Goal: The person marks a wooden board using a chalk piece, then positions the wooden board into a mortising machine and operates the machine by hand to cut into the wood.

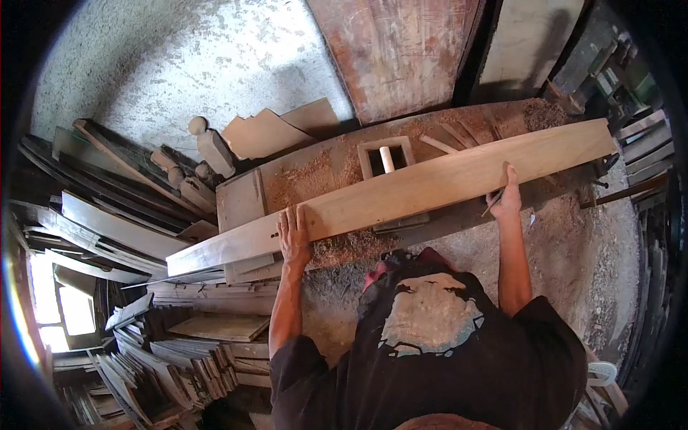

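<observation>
A long, pale wooden board (408, 190) lies slantwise over the workbench, its right end farther away. My left hand (294, 236) is laid on the board's left part, fingers stretched out over its upper face. Farther right, my right hand (507, 199) grips the near edge, one digit on top and the other fingers partly hidden below. A thin stick, perhaps a pencil (491, 207), pokes out from that hand. Behind the board, a hollow square wooden frame (365, 161) stands on the bench with a pale round rod (387, 159) in its opening.
Wood shavings (315, 177) cover much of the workbench (240, 193). Carved wooden posts (213, 152) and broken sheet pieces (261, 134) lean at the back left. Stacked planks (186, 365) fill the lower left. Large panels (401, 57) lean against the wall, and more timber stands at right.
</observation>
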`<control>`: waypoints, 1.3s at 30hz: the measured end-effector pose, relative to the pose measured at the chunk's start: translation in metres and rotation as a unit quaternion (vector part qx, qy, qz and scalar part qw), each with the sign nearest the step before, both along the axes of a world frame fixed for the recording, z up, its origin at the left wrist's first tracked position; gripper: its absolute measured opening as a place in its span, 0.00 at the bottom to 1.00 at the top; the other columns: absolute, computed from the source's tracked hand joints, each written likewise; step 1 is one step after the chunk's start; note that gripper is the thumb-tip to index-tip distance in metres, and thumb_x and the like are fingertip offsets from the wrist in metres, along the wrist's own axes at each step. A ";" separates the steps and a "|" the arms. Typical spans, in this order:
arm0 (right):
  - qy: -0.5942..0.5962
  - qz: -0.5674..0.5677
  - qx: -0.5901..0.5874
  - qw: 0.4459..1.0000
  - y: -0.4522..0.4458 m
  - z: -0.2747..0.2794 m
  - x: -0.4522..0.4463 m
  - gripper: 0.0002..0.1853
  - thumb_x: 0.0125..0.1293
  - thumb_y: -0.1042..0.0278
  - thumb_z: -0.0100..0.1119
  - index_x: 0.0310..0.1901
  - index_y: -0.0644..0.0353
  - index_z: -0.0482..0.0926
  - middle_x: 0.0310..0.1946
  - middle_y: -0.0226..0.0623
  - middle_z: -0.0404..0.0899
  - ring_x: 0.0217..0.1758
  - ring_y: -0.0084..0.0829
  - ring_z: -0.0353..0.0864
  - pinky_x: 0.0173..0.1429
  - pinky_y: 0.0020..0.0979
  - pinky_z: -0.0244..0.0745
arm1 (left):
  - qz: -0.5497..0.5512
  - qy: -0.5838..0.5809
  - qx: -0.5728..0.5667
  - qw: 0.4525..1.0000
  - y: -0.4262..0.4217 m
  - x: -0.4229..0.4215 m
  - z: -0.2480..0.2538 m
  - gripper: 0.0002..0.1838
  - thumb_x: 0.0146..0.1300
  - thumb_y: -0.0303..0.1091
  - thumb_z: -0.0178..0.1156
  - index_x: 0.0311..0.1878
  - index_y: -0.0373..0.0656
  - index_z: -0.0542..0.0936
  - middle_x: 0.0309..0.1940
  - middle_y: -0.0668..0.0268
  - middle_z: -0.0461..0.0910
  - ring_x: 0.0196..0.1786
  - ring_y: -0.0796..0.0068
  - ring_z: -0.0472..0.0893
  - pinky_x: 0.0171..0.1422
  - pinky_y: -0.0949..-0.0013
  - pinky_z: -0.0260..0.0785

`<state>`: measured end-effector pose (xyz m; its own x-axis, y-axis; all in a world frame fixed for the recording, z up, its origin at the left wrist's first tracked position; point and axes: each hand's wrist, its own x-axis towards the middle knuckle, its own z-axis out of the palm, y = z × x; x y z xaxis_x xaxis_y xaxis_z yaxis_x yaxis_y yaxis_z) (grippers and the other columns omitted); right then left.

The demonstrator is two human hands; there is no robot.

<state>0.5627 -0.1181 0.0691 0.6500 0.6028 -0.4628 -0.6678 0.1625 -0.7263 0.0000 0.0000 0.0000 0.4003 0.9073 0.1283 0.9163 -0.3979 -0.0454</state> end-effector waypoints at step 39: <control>-0.761 0.255 -0.078 0.591 0.081 0.115 -0.365 0.05 0.69 0.72 0.64 0.43 0.61 0.87 0.39 0.46 0.86 0.43 0.49 0.85 0.51 0.44 0.80 | -0.191 -0.119 -0.133 0.965 0.098 -0.060 0.104 0.23 0.54 0.45 0.74 0.52 0.52 0.81 0.35 0.54 0.87 0.41 0.48 0.87 0.46 0.48 0.79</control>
<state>0.1980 -0.0375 0.1843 0.1371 0.9275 0.3478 0.8453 0.0736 -0.5293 -0.0599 0.0985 0.1041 0.6999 0.7131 0.0410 0.6725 -0.6772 0.2986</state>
